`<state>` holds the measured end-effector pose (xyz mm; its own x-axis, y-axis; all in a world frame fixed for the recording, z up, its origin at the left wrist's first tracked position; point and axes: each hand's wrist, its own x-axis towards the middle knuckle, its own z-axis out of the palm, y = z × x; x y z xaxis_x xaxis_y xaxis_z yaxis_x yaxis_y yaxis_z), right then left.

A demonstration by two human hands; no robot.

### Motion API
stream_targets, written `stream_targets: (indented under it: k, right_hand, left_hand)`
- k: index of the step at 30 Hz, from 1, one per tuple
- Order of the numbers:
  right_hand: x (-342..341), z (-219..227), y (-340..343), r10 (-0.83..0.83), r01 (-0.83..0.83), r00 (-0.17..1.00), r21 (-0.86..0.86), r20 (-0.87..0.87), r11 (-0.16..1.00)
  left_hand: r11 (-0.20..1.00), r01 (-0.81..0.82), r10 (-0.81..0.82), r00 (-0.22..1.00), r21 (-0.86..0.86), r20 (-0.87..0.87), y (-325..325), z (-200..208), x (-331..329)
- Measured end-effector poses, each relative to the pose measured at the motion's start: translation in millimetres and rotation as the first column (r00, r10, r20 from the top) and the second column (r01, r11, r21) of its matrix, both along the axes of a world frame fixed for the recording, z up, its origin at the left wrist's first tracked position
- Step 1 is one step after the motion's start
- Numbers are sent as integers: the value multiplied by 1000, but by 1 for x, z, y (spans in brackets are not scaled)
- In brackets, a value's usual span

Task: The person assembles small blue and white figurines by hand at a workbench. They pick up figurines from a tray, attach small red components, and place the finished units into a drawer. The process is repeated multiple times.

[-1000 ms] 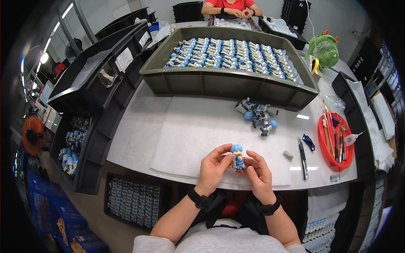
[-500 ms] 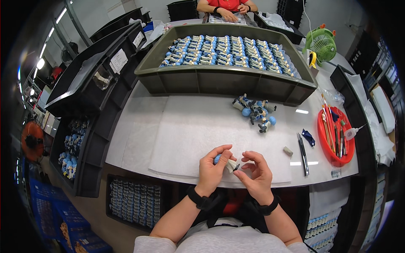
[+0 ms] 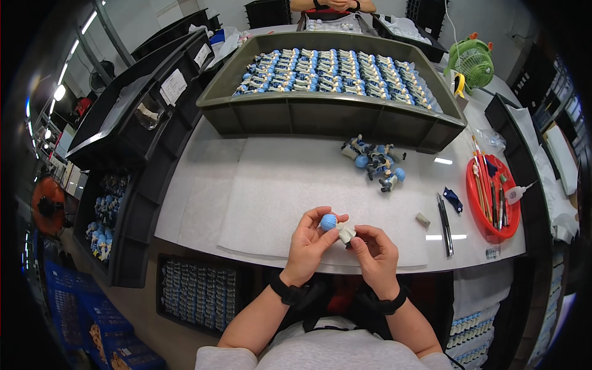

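Observation:
Between my two hands, just above the near edge of the table, is a small figurine [image 3: 346, 232] with a round blue head and a whitish body. My left hand [image 3: 310, 241] is closed around its head end, thumb across the upper body. At the dark foot end, the fingers and thumb of my right hand [image 3: 377, 251] pinch the figurine. Beyond my hands, a small heap of similar blue-headed figurines [image 3: 377, 161] lies on the white sheet [image 3: 277, 185].
A large grey-green tray [image 3: 320, 114] holds rows of figurines at the back. To the right are a red dish [image 3: 513, 229] of brushes, a pen-like tool [image 3: 444, 225], a small grey block [image 3: 422, 219] and a green fan [image 3: 470, 65]. Black bins [image 3: 154, 185] stand left. A co-worker's hands [image 3: 338, 5] show beyond.
The figurine has turned so its blue head and pale body show more. My right hand has closed on its foot end. The co-worker's hands have drawn back from their tray.

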<state>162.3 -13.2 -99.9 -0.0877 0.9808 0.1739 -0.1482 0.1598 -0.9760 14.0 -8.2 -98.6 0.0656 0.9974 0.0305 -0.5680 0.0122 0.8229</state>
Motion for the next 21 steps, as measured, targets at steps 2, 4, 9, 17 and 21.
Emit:
stream_targets:
  k: [2, 4, 9, 17, 21]
  right_hand:
    - [1, -1, -1, -14, 14, 1000, 23, -16, 1000]
    - [3, -3, -1, -16, 17, 999, 24, -40, 1000]
    - [4, -2, 0, -12, 14, 997, 31, -73, 999]
    - [5, 2, -1, 31, -22, 988, 62, -153, 998]
    - [7, 0, -1, 41, -36, 989, 36, -139, 999]
  left_hand:
    - [1000, 5, -6, 999, -4, -42, 0, 1, -1]
    - [999, -2, 4, 997, 32, -73, 0, -1, -1]
    - [997, -28, 37, 992, 73, -122, -1, 0, 1]
    - [993, -97, 81, 976, -73, -201, 1, 0, 4]
    - [990, -76, 62, 992, -120, -111, 2, 2, 2]
